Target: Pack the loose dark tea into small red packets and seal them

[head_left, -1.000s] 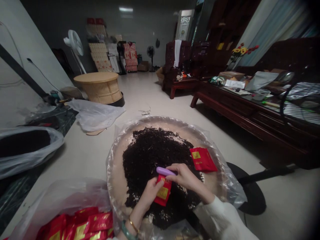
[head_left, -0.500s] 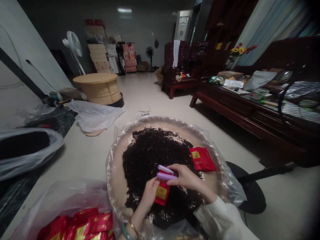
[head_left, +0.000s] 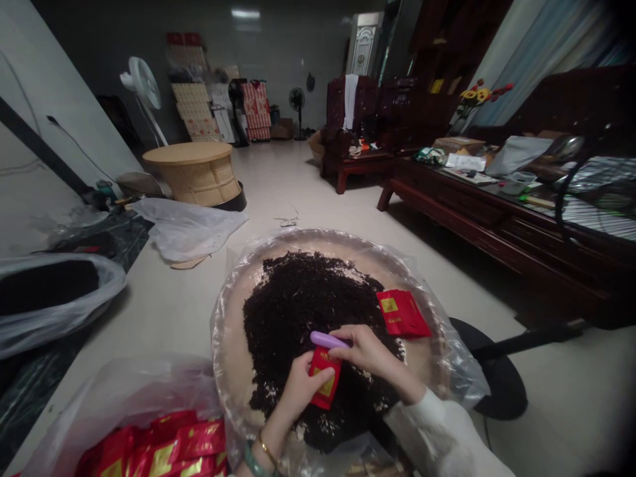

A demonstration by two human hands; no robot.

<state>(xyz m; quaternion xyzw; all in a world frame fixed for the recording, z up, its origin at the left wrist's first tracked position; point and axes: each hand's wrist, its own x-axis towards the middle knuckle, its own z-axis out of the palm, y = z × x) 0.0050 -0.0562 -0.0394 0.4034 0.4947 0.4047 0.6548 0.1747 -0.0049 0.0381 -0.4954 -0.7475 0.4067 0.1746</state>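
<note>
Red packet (head_left: 327,392): held above the dark pile (head_left: 303,301), near side; its long axis is run nearly fore and aft, the top edge pointed away and canted slightly right, the gold-panelled face turned up.
Purple tool (head_left: 326,340): set crosswise over the packet's top edge, its long axis sloped from the far left end down toward the right hand (head_left: 366,348); smooth, slim, round-ended.
Left hand (head_left: 299,385): fingers closed on the packet's left side, thumb laid over its front.
Right fingers: closed round the tool's right part.
Pile texture: loose, matte, shredded, heaped unevenly.
Round tray (head_left: 231,351): pale inside, lined with clear, crinkled plastic.
Flat packets (head_left: 403,314): glossy, red, rectangular, laid at the tray's right.
Plastic bag (head_left: 149,381): thin, cloudy, slumped at left, shiny red packets (head_left: 163,447) held inside.
</note>
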